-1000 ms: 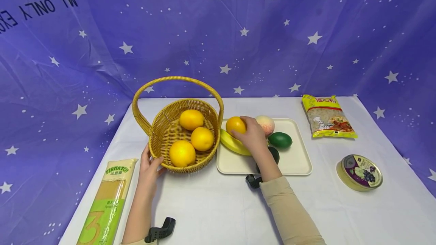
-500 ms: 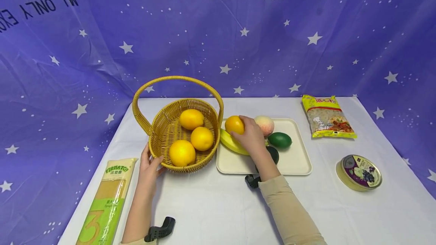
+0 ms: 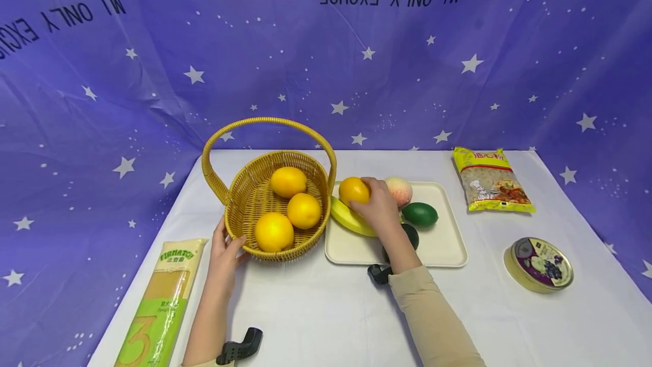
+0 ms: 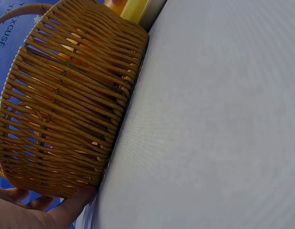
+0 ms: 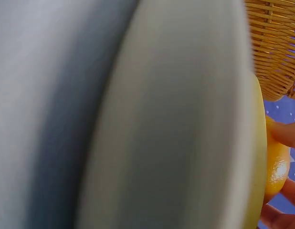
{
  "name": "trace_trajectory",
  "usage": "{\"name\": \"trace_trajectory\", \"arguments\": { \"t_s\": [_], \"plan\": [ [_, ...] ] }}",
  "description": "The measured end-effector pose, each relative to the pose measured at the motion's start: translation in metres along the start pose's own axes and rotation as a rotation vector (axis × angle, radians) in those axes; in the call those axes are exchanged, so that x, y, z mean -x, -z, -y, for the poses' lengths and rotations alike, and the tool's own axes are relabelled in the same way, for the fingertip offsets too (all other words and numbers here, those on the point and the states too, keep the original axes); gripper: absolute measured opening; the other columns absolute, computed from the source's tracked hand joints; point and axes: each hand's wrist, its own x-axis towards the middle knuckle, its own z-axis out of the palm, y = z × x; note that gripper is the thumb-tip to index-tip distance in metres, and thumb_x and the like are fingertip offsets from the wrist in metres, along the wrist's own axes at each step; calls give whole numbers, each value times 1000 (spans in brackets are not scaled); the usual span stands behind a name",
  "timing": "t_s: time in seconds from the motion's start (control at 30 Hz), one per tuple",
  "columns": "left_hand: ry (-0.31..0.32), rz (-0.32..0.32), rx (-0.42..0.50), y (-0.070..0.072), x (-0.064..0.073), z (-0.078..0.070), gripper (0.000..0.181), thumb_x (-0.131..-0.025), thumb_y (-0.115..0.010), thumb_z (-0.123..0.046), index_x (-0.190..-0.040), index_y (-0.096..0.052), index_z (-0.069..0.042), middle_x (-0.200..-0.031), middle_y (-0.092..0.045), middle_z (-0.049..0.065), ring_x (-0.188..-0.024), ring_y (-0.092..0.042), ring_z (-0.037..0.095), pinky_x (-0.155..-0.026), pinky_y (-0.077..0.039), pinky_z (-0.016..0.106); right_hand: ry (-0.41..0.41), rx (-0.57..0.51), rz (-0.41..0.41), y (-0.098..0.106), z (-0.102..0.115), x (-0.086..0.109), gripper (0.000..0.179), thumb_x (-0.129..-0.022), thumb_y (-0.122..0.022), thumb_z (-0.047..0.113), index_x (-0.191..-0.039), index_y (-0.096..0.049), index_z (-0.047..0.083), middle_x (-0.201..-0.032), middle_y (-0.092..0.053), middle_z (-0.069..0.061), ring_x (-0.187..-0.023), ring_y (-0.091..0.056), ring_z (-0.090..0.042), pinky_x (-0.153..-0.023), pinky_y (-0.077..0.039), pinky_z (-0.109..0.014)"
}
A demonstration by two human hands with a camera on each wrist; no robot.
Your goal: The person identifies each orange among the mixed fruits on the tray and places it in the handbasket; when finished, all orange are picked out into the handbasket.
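My left hand (image 3: 224, 256) rests against the near left side of a woven basket (image 3: 239, 186), thumb in front and fingers around its wall. Inside the basket lie an oval yellow-orange fruit (image 3: 288, 182) and two round ones, an orange (image 3: 274, 232) and a smaller orange (image 3: 304, 211). Over the cream tray (image 3: 351, 254), my right hand (image 3: 378, 205) holds another orange (image 3: 354, 191) between thumb and fingers. Just below that orange lies a banana (image 3: 351, 218). A peach (image 3: 399, 191), a green lime-like fruit (image 3: 420, 214) and a dark, partly hidden fruit (image 3: 410, 235) are also on the tray.
A spaghetti packet (image 3: 160, 304) lies at the left table edge. To the right are a yellow food bag (image 3: 493, 181) at the back and a round tin (image 3: 540, 265) nearer. The basket's tall handle (image 3: 270, 120) arches over its opening.
The whole head view has shifted slightly downward. Both hands, the basket and the orange held on the tray stay nearly where they were.
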Motion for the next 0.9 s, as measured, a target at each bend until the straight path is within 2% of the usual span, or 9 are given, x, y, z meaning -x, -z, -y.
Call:
{"name": "trace_trajectory", "arguments": {
  "t_s": [0.17,0.37,0.53,0.73,0.9],
  "plan": [
    [-2,-4,4,-1,0,1,69,-100,-41,-10,-157,-5,-27,-160,-8,2,-138,-29,25,-101,-36,49,20,-59,-26,8,2,5,67,-77,-78,32,-136,-52,11,-129,-50,-13,-113,-52,-35,-96,-41,-52],
    [5,-8,-6,-1,0,1,68,-100,-40,-10,-157,-6,-28,-160,-8,1,-138,-30,24,-100,-37,47,71,-129,-69,28,11,16,67,-77,-78,34,-135,-53,12,-130,-51,-12,-113,-53,-32,-94,-43,-51],
    [12,-11,-19,0,-1,1,68,-100,-41,-10,-156,-6,-29,-160,-8,0,-138,-30,23,-97,-40,41,108,-176,-109,43,22,27,65,-77,-80,31,-134,-55,13,-129,-52,-11,-111,-53,-30,-92,-47,-45],
    [7,-17,-32,0,0,0,69,-100,-41,-10,-156,-7,-27,-160,-9,1,-137,-31,24,-88,-44,30,120,-255,-96,51,35,40,65,-76,-82,29,-134,-55,16,-127,-53,-7,-103,-55,-26,-86,-51,-41],
    [3,-10,-24,0,0,0,68,-100,-41,-10,-156,-7,-28,-160,-9,2,-137,-31,25,-89,-44,31,146,-300,-72,54,44,48,63,-76,-82,29,-133,-56,17,-128,-55,-4,-102,-58,-24,-84,-52,-40]
  ]
}}
